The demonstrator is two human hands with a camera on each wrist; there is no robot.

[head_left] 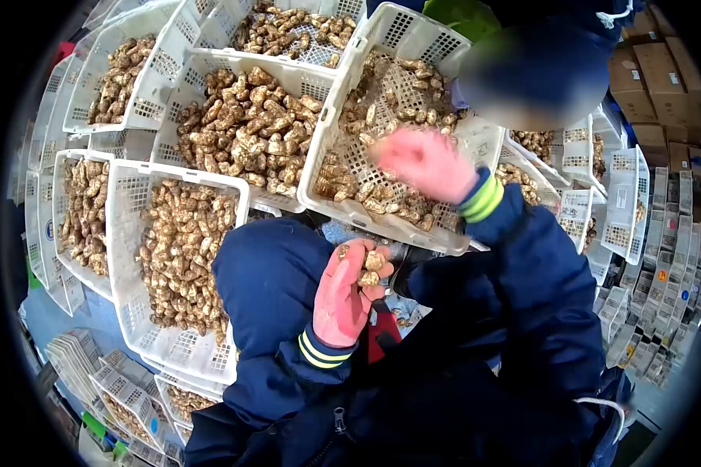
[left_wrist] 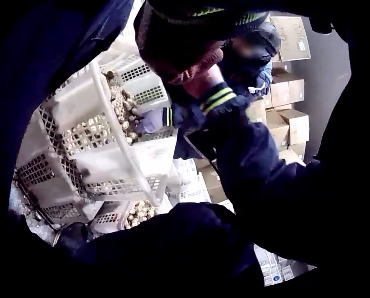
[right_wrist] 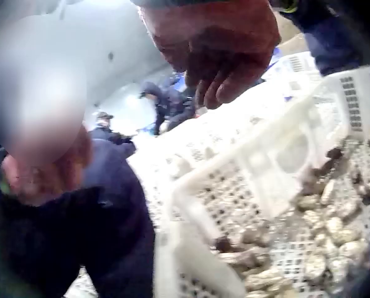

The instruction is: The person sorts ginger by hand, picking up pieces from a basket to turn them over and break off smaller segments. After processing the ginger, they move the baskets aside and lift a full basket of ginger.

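Note:
My left hand (head_left: 341, 300), in a pink glove, is turned palm up and cups a few stubby brown-and-cream mushrooms (head_left: 372, 268) between fingers and thumb. It is low in the head view, just in front of the near rim of a white plastic crate (head_left: 397, 226). Over that crate hovers my right hand (head_left: 432, 165), also pink-gloved and blurred. In the right wrist view its fingers (right_wrist: 225, 84) hang loosely curled, and no mushroom shows in them. Scattered mushrooms (head_left: 370, 194) lie along the crate's perforated bottom.
Crates heaped with mushrooms (head_left: 253, 128) stand at the left, one close beside my knee (head_left: 269, 272). Across the crate is another person (head_left: 537, 62), whose purple-gloved hand (left_wrist: 151, 121) reaches in. Cardboard boxes (head_left: 662, 74) are stacked at the far right, above rows of stacked crates (head_left: 654, 288).

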